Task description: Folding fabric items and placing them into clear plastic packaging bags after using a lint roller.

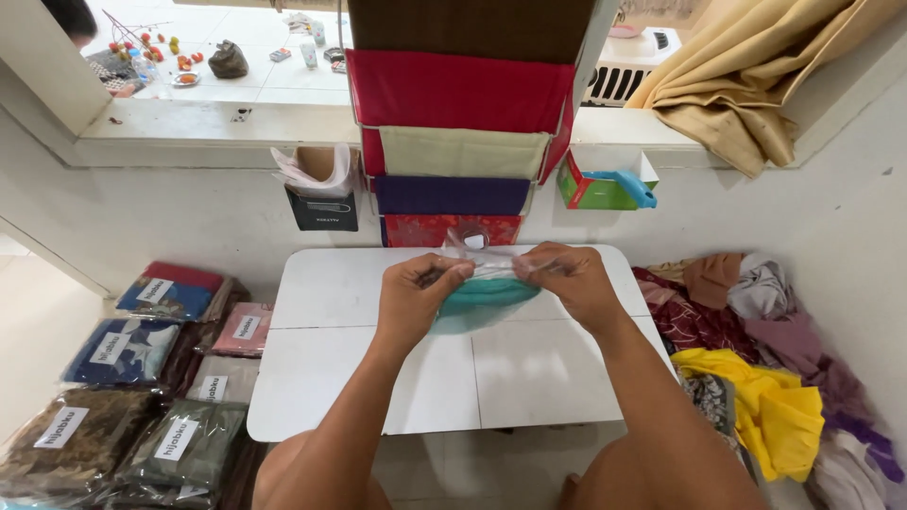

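Just above the middle of the small white table point(378, 378), between my two hands, hangs a folded teal cloth point(477, 302) inside a clear plastic bag point(482, 257). My left hand point(416, 293) has its fingers pinched shut on the left side of the bag's mouth, and my right hand point(572, 279) is closed on the right side, so the film is stretched between them with the cloth sagging below.

I judge the bundle very light and thoroughly soft: the cloth droops in a curve and would slump or unfold if I let it hang from one corner. The film looks thin, glossy and slippery, likely to crease or slide out of a loose pinch, so the sensible hold is at the bag's top edge with both thumbs and forefingers, or flat under the folded cloth itself.

Behind the table, folded fabrics point(453, 142) in red, cream and purple hang against the wall, with a small green box point(595, 189) on one side and a dark holder of papers point(321, 203) on the other. Packed cloths in labelled bags point(142, 378) lie on the floor to my left, and a heap of loose cloths point(765, 359) to my right.
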